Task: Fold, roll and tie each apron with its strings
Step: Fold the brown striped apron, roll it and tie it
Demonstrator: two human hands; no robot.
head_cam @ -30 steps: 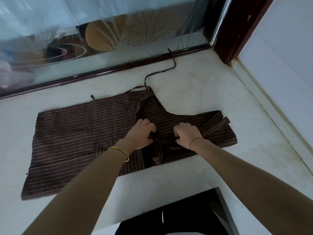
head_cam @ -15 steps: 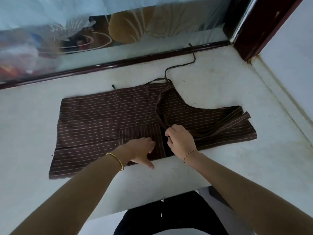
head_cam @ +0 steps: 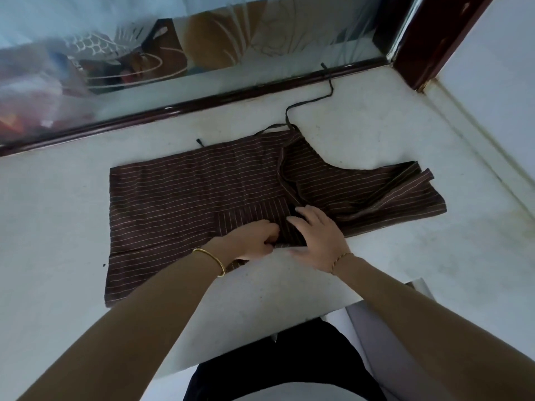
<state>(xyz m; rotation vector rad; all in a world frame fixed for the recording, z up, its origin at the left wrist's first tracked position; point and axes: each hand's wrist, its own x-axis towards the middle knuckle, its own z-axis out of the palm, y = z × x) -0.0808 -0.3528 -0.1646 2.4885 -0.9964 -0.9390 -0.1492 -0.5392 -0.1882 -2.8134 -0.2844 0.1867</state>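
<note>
Seemingly folded once, brown pinstriped cloth apron [head_cam: 188, 204] mid-frame; left hand [head_cam: 254, 241] pinches its edge, right hand [head_cam: 318, 241] presses flat; rolling, tying remain.

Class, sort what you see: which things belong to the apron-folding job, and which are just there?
Job: apron, string, left hand, right hand.
Just there: window frame, bangle, bracelet.
</note>
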